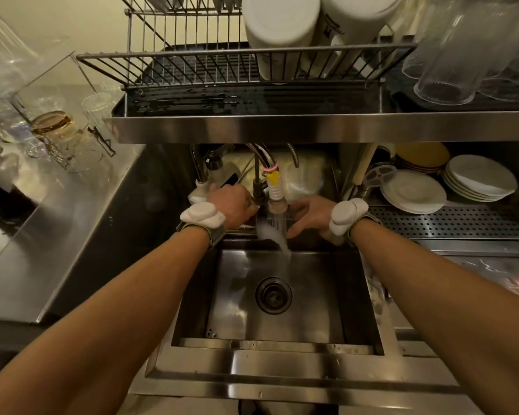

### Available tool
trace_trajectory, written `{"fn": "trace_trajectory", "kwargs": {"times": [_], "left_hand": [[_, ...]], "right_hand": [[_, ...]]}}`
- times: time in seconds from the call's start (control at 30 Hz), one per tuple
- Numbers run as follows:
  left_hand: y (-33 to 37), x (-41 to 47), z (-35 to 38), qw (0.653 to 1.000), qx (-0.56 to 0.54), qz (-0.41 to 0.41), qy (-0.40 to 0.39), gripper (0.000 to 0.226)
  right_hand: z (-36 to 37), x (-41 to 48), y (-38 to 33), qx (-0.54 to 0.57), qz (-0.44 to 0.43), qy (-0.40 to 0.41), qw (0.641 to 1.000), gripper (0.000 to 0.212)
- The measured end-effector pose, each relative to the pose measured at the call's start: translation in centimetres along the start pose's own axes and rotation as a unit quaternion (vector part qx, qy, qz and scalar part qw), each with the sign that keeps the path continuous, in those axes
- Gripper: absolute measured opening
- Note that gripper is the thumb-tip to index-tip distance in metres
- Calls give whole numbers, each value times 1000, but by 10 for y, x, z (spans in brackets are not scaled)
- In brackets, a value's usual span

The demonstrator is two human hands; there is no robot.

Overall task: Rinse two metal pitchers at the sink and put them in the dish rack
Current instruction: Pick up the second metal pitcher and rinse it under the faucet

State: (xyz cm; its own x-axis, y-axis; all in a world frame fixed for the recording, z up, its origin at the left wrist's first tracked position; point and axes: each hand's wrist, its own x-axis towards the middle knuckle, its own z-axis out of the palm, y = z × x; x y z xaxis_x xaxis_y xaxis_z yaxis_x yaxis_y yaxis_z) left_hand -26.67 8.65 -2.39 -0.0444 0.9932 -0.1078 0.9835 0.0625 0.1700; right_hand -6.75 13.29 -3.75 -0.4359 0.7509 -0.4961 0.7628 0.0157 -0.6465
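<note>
Sink [312, 295] | tap [277, 202] running | left hand [232, 205] curled at tap base, hold unclear | right hand [307, 217] fingers spread beside stream | rinse likely starting; next needs a pitcher brought under.

Cream wall [72, 22]; steel counter [81, 226]; dim warm light

Brushed glossy steel sink [321, 289], wire metal dish rack [192, 53], probably glazed ceramic plates [414, 193].

Stretched forward side by side, left grip [232, 205] hides its fingers, right grip [310, 215] spreads them loosely.
</note>
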Motion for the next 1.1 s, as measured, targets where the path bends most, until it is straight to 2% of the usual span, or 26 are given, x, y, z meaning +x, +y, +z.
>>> {"fn": "trace_trajectory", "kwargs": {"times": [0.17, 0.3, 0.47, 0.63, 0.77, 0.9, 1.0, 1.1], "left_hand": [[8, -4, -6, 997, 77, 27, 14, 23], [7, -4, -9, 992, 114, 50, 17, 28], [7, -7, -16, 991, 119, 60, 31, 28], [-3, -5, -6, 997, -40, -50, -48, 36], [0, -7, 13, 968, -188, -140, -90, 39], [2, -2, 19, 943, -273, -146, -124, 36], [4, 0, 19, 905, -383, -131, -129, 29], [8, 2, 15, 889, -426, -117, -121, 32]], "right_hand": [[-1, -4, 2, 0, -4, 18, 1000, 83], [-3, -7, 2, -9, -6, 19, 1000, 81], [-2, -8, -1, 1, -15, 30, 999, 71], [0, -8, 2, 9, -13, 30, 999, 77], [6, -5, 7, 16, -11, 28, 999, 95], [10, 0, 2, 32, -26, 28, 999, 105], [13, 3, -1, 34, -46, 37, 998, 99], [14, 5, -5, 64, -80, 55, 993, 76]]}}
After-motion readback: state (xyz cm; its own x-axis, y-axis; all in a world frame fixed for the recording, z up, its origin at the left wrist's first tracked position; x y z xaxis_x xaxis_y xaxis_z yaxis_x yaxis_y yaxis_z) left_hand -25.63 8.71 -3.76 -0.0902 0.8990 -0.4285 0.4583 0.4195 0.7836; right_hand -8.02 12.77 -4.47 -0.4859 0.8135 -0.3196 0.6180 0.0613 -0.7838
